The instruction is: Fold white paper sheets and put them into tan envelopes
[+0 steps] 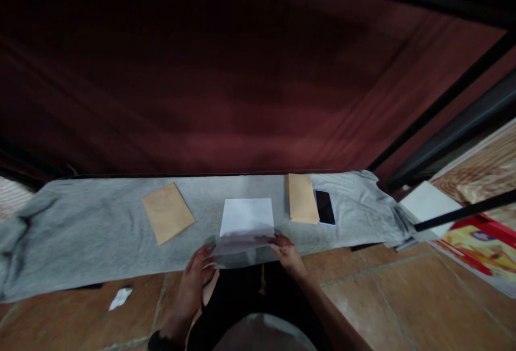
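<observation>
A white sheet of paper (247, 215) lies on the grey cloth straight in front of me, its near part blurred and raised toward my lap. My left hand (196, 276) holds this near part at its left edge, fingers curved round the corner. At the right edge my right hand (287, 254) pinches the paper between thumb and fingers. Whether the raised part is a fold or a second sheet, I cannot tell. Left of the paper lies a brown envelope (168, 213), turned at an angle. To the right is another brown envelope (302, 199).
A dark-screened phone (324, 207) touches the right envelope's side. The grey cloth (100, 233) covers a long, narrow surface before a dark red panel (242, 98). On the tiled floor (355, 302) are a crumpled white scrap (120, 298) and, far right, a red-and-yellow box (479, 249).
</observation>
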Action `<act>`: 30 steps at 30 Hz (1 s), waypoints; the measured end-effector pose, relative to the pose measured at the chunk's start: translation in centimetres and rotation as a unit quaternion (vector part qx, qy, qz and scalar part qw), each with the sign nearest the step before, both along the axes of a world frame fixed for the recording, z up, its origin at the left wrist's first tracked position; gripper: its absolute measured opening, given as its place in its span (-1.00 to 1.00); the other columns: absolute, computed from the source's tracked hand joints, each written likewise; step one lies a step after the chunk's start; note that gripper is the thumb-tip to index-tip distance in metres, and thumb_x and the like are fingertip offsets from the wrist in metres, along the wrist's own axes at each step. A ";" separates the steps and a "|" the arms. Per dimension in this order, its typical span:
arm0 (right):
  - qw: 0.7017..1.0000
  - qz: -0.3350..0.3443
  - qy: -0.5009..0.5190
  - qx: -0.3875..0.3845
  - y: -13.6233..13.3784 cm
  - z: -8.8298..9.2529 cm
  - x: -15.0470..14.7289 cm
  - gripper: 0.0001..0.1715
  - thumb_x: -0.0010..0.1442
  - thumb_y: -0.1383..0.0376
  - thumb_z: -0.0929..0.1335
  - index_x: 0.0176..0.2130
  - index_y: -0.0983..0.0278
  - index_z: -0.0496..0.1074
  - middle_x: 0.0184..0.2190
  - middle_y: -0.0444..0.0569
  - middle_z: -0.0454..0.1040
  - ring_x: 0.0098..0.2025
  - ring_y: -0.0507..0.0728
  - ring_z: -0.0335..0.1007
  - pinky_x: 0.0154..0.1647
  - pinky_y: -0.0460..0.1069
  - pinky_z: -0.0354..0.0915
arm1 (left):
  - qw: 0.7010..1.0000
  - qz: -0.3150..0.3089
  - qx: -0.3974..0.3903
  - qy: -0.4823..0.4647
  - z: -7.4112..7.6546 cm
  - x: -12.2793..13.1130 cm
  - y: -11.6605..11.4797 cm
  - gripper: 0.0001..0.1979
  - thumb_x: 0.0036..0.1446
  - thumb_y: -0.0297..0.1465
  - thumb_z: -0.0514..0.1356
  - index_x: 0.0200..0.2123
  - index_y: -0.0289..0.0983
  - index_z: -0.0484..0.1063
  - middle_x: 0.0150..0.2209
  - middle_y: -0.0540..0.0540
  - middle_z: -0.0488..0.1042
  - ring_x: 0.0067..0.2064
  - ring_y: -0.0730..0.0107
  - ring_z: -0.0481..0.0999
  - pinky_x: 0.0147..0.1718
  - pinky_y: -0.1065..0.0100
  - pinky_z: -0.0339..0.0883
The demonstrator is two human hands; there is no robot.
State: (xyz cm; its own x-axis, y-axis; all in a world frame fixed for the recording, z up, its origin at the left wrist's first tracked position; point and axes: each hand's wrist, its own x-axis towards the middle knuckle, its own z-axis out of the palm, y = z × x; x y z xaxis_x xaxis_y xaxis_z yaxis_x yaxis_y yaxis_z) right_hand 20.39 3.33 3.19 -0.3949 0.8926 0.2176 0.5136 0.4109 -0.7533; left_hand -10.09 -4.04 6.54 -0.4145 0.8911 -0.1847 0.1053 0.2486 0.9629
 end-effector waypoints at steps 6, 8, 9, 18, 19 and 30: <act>0.983 -0.119 0.117 -0.074 3.4 -0.2 -1.8 -0.64 0.31 0.07 0.30 -0.07 0.20 0.55 -0.13 0.02 0.62 -0.04 0.23 0.54 0.02 0.12 0.44 | 0.994 -0.008 0.037 0.098 -0.9 -1.0 4.9 -0.47 -0.06 -0.12 0.24 -0.04 -0.26 0.49 0.08 -0.22 0.49 0.10 0.05 0.46 0.11 0.06 0.33; 0.977 -0.130 0.146 -0.087 4.1 -0.5 -2.3 -0.63 0.30 0.06 0.30 -0.06 0.19 0.54 -0.13 -0.01 0.62 -0.06 0.22 0.55 -0.01 0.11 0.45 | 0.994 -0.035 0.038 0.101 -1.1 -0.6 6.6 -0.47 -0.09 -0.10 0.25 -0.07 -0.27 0.50 -0.01 -0.21 0.55 0.01 0.08 0.51 0.04 0.08 0.37; 0.974 -0.133 0.157 -0.092 4.4 -0.7 -2.5 -0.62 0.29 0.05 0.31 -0.05 0.19 0.53 -0.13 -0.01 0.62 -0.09 0.21 0.56 -0.02 0.11 0.46 | 0.993 -0.050 0.033 0.097 -1.2 -0.4 7.3 -0.49 -0.08 -0.08 0.24 -0.11 -0.27 0.51 -0.09 -0.18 0.58 -0.06 0.10 0.54 -0.02 0.11 0.40; 0.976 -0.120 0.155 -0.091 4.1 -1.8 -1.9 -0.67 0.27 0.12 0.31 -0.12 0.22 0.55 -0.19 -0.01 0.63 -0.13 0.21 0.57 -0.06 0.08 0.47 | 0.988 -0.110 0.011 0.110 -2.8 -0.4 8.6 -0.63 -0.02 -0.05 0.18 -0.36 -0.23 0.53 -0.36 -0.06 0.61 -0.25 0.18 0.57 -0.20 0.23 0.44; 0.977 -0.124 0.152 -0.089 4.1 -1.8 -1.8 -0.67 0.27 0.14 0.29 -0.11 0.23 0.55 -0.19 0.00 0.62 -0.13 0.21 0.56 -0.06 0.07 0.47 | 0.987 -0.109 0.011 0.118 -2.8 -0.4 8.7 -0.64 0.00 -0.06 0.17 -0.36 -0.22 0.53 -0.36 -0.06 0.61 -0.25 0.19 0.57 -0.20 0.24 0.43; 0.973 -0.219 -0.071 -0.002 5.9 -2.1 -3.8 -0.44 0.28 0.34 0.22 0.24 0.30 0.28 -0.10 0.09 0.57 -0.15 0.20 0.54 -0.12 0.06 0.46 | 0.956 -0.062 -0.059 0.280 -1.8 1.1 10.6 -0.62 0.19 -0.34 0.13 0.08 -0.27 0.38 -0.23 -0.13 0.61 -0.25 0.23 0.61 -0.24 0.29 0.43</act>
